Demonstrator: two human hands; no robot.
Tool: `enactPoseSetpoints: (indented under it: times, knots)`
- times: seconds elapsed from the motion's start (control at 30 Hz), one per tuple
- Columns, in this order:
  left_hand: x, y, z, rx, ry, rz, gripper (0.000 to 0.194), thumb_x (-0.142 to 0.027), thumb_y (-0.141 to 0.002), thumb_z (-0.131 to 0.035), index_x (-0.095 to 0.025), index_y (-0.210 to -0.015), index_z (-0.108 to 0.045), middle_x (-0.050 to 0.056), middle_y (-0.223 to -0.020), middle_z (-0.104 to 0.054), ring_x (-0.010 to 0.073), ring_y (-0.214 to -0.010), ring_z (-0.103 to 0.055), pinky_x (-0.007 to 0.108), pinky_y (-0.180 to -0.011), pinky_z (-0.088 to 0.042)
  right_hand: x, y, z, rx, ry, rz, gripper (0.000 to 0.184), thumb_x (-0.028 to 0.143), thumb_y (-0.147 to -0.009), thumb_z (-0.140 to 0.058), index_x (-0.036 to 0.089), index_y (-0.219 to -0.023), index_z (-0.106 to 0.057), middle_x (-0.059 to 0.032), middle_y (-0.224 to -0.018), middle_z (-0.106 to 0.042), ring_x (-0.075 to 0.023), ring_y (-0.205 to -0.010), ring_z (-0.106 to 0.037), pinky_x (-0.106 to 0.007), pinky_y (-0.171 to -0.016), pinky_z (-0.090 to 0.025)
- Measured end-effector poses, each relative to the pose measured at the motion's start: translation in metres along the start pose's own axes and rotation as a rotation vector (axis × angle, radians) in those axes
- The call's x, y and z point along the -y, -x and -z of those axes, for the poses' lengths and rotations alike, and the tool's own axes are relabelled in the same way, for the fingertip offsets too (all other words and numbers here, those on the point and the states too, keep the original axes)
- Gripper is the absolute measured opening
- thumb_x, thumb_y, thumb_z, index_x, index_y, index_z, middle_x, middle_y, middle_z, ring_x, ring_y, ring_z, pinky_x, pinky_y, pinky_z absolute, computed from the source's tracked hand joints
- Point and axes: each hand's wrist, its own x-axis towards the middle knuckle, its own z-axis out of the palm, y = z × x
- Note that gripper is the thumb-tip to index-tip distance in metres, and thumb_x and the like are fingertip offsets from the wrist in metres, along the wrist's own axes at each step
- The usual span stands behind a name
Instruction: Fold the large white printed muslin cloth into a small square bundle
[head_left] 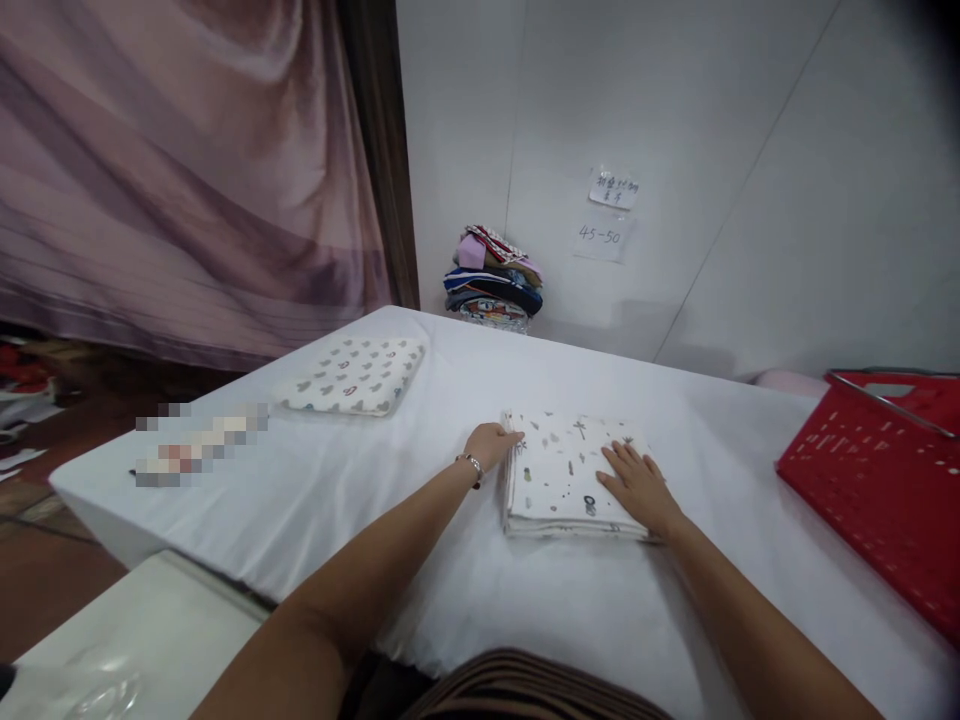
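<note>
White folded cloth (551,482): near edge left-right, long axis unclear.

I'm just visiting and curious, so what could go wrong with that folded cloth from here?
The right hand, flat on the folded cloth, might drag its top layer askew. The left hand touches the left edge, so its bracelet could perhaps snag there.

The head view looks from above the near edge of the tabletop (465,370), facing forward and down toward the wall (690,200) beyond the far edge. It sits close enough for the wearer's striped clothing (525,685) to show at the bottom. Both left corners of the tabletop fall within frame; the right side runs out.
</note>
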Motion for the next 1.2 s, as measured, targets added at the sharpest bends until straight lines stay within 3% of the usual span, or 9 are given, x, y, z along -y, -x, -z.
enactPoseSetpoints:
  times: [0.37, 0.63, 0.8, 0.97, 1.2]
  knots:
    - [-0.004, -0.001, -0.006, 0.075, 0.020, 0.039, 0.034, -0.044, -0.058, -0.068, -0.018, -0.048, -0.047, -0.002, -0.047, -0.045, 0.0125, -0.052, -0.046, 0.024, -0.049, -0.029, 0.005, 0.004, 0.010, 0.018, -0.001, -0.007, 0.058, 0.054, -0.088, -0.025, 0.023, -0.136, -0.034, -0.0039, -0.145, -0.026, -0.0218, -0.134, -0.016, -0.044, -0.107, -0.014]
    - [0.009, -0.002, -0.007, 0.135, 0.173, 0.063, 0.043, -0.053, -0.059, -0.066, -0.019, -0.046, -0.044, -0.004, -0.040, -0.039, 0.0091, -0.043, -0.037, 0.023, -0.045, -0.027, 0.003, 0.003, 0.008, 0.007, -0.002, 0.003, 0.058, 0.055, -0.088, -0.025, 0.023, -0.135, -0.035, -0.0039, -0.145, -0.025, -0.0219, -0.134, -0.017, -0.044, -0.106, -0.015]
    - [0.008, 0.016, -0.008, 0.151, 0.202, 0.028, 0.045, -0.059, -0.057, -0.065, -0.018, -0.050, -0.047, -0.006, -0.041, -0.036, 0.0080, -0.042, -0.032, 0.023, -0.044, -0.024, 0.003, 0.002, 0.008, 0.010, -0.005, -0.009, 0.059, 0.056, -0.087, -0.026, 0.023, -0.135, -0.035, -0.0038, -0.145, -0.025, -0.0212, -0.134, -0.016, -0.043, -0.106, -0.014]
    - [0.002, 0.043, 0.000, 0.227, 0.145, -0.008, 0.040, -0.053, -0.052, -0.070, -0.017, -0.051, -0.051, -0.006, -0.044, -0.039, 0.0078, -0.046, -0.033, 0.022, -0.044, -0.024, 0.003, 0.002, 0.007, 0.016, -0.009, -0.017, 0.058, 0.055, -0.087, -0.027, 0.023, -0.135, -0.035, -0.0043, -0.145, -0.026, -0.0212, -0.134, -0.017, -0.043, -0.106, -0.014]
    - [0.004, 0.063, 0.002, 0.298, 0.232, 0.100, 0.029, -0.039, -0.060, -0.065, -0.018, -0.052, -0.047, -0.007, -0.040, -0.036, 0.0068, -0.040, -0.031, 0.022, -0.041, -0.023, 0.001, -0.001, 0.019, 0.116, -0.079, -0.035, 0.061, 0.056, -0.085, -0.030, 0.023, -0.135, -0.035, -0.0047, -0.146, -0.023, -0.0226, -0.134, -0.015, -0.044, -0.106, -0.014]
